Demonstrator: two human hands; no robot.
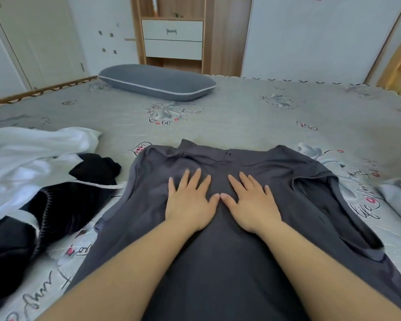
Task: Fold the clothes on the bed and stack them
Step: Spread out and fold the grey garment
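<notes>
Patterned grey bed, wooden shelf behind. Smooth dark shirt pressed flat by left hand and right hand, fingers spread.

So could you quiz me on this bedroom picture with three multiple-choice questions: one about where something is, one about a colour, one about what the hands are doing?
1. Where does the pillow lie?
A. at the far side of the bed
B. on the floor
C. under the hands

2. What colour is the garment under the hands?
A. red
B. dark grey
C. yellow

3. How are the two hands?
A. clenched in fists
B. lifted in the air
C. flat, fingers spread, on the garment

Answers: 1 A, the pillow rests on the bed near the wardrobe. 2 B, the garment is dark grey. 3 C, the left hand and right hand press flat on it.
</notes>
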